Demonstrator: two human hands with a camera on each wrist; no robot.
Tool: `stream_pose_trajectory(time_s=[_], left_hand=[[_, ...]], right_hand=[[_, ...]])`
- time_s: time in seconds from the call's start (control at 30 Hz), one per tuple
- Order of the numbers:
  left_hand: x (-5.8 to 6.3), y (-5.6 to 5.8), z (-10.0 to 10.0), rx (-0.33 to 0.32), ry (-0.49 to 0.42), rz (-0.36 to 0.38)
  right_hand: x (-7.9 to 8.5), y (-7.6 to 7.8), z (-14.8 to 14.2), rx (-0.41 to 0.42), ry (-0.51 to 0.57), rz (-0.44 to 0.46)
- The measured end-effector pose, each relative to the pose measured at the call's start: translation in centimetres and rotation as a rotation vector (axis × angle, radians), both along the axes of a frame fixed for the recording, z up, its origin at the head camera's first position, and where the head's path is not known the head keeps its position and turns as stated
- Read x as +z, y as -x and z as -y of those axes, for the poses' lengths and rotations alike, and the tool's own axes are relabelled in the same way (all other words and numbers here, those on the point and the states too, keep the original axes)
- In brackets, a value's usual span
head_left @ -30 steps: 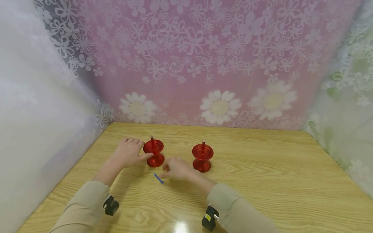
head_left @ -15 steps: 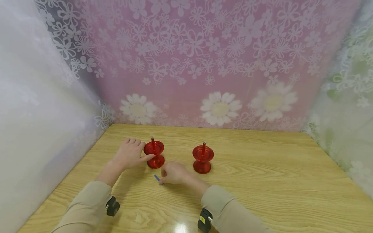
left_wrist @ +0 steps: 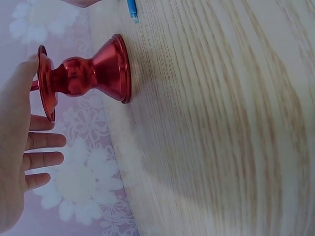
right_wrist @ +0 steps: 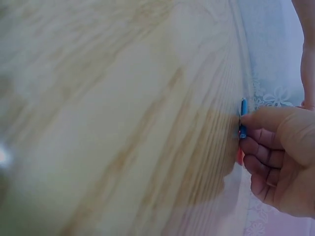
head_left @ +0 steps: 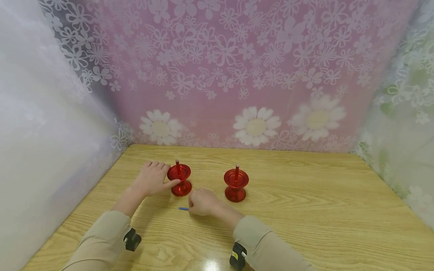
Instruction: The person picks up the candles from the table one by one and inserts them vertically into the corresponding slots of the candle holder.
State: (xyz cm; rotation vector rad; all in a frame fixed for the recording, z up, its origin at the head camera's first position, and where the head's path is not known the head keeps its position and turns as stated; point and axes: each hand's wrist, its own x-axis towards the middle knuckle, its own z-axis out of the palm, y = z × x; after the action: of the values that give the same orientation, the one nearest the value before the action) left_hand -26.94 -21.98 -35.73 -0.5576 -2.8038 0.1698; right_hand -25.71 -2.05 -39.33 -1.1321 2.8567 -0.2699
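My right hand (head_left: 203, 202) pinches a short, thin blue stick (head_left: 183, 208) between thumb and fingers, low over the wooden table; in the right wrist view the stick (right_wrist: 243, 105) shows between the fingertips. My left hand (head_left: 150, 180) is at a shiny red candle holder (head_left: 181, 188), its thumb at the dish rim. In the left wrist view the fingers (left_wrist: 44, 141) extend straight beside the holder's dish (left_wrist: 47, 81). The holder stands upright, a thin red stem rising from its dish. To the right stands a matching red candle holder (head_left: 235, 192).
The wood-grained table (head_left: 305, 210) extends to the right and toward the front. A pink flowered cloth (head_left: 210, 113) hangs behind its back edge. Pale cloths hang at the left (head_left: 51, 131) and right (head_left: 407, 131).
The right hand has taken hold of the blue stick, which has turned from slanting to nearly level across the view. The left hand and both candle holders have stayed in place.
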Motion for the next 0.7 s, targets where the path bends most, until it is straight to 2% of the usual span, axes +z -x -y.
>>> stream_pose_trajectory(time_s=[0.2,0.5,0.7], left_hand=[[-0.1,0.1,0.0,-0.007,-0.01,-0.006],[-0.2,0.0,0.1,0.009,-0.017,0.002],[-0.3,0.0,-0.1,0.032,0.004,-0.038]], right_hand=[[-0.2,0.4,-0.4,0.048,0.028,0.031],[0.5,0.5,-1.2,0.107,0.069,0.155],[1.1,0.6,-2.0,0.106,0.094,0.248]])
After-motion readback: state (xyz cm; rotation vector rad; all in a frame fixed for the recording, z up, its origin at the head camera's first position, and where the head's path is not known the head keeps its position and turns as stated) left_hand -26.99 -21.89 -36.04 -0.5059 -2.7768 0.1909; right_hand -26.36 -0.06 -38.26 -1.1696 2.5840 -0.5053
